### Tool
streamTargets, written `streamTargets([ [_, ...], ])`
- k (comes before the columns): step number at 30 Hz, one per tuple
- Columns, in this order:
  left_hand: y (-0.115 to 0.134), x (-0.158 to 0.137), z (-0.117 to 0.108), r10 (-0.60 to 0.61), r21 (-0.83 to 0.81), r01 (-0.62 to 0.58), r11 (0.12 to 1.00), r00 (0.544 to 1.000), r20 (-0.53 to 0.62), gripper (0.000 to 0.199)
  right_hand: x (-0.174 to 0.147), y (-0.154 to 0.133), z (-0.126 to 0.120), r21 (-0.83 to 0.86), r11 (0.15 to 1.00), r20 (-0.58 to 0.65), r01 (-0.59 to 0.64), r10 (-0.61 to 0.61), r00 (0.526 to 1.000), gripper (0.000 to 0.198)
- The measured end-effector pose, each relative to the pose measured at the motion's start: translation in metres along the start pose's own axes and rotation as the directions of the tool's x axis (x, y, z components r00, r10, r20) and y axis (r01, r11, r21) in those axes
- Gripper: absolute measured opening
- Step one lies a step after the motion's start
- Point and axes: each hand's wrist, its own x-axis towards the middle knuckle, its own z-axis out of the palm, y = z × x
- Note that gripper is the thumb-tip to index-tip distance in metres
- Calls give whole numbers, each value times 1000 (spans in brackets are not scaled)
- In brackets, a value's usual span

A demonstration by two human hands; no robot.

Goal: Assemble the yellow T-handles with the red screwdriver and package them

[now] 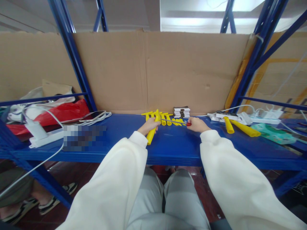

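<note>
My left hand [148, 126] is closed round a yellow plastic handle-like piece [151, 136], held tilted above the blue shelf. My right hand [197, 124] grips a screwdriver [188, 124] by its red handle. The thin metal shaft points left, and its tip is at the yellow piece's upper part; whether it sits in a screw I cannot tell. Behind my hands lie several more yellow handle-like pieces [168, 120] in a row. Small yellow parts [177, 121] are scattered beside them, under the shaft.
A stack of small printed boxes or cards [181, 112] stands by the cardboard wall [187, 70]. Two yellow tubes [244, 128] and a green packet [275, 133] lie right. Left are a power strip [46, 138], a phone [93, 116] and a red bag [64, 112]. Blue posts [78, 60] flank the shelf.
</note>
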Motion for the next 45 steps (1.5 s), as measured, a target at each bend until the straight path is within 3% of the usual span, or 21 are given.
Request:
streamTargets([
  [45,2,-1,0,1,24,-1,1000,1000,21,11,2,1,-1,-7,1000,33,-19,19,999,16],
])
